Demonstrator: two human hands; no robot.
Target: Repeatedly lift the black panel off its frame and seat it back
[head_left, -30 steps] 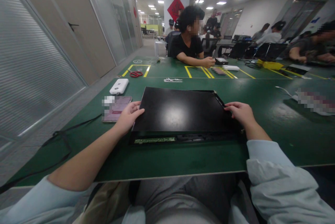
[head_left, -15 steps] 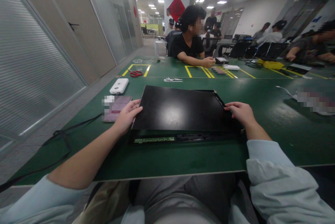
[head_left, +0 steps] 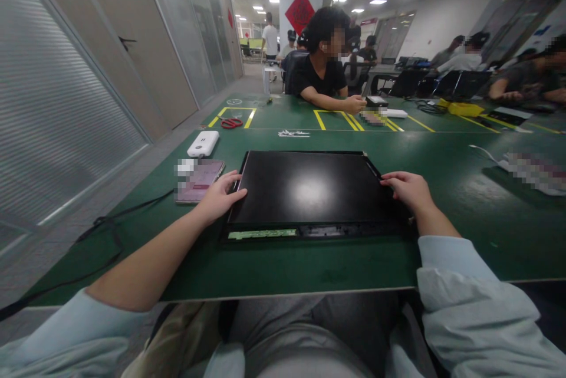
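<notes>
A glossy black panel (head_left: 309, 189) lies over a black frame (head_left: 354, 230) on the green table, a little inside the frame's edges. Along the near edge of the frame shows a green circuit strip (head_left: 262, 234). My left hand (head_left: 220, 194) grips the panel's left edge between thumb and fingers. At the right side, my right hand (head_left: 405, 190) pinches the frame's edge, its fingertips close to the panel's right side.
On the left of the green table (head_left: 318, 272) are a phone (head_left: 201, 182), a white power bank (head_left: 203, 144) and a black strap. Red scissors (head_left: 232, 123) and white scraps (head_left: 294, 133) lie farther back. Across sits a person (head_left: 325, 77); a white cable is at right.
The panel's left side has come down and shifted right, and it now lies flatter over the frame. My left hand moved slightly right with it. My right hand stayed nearly still.
</notes>
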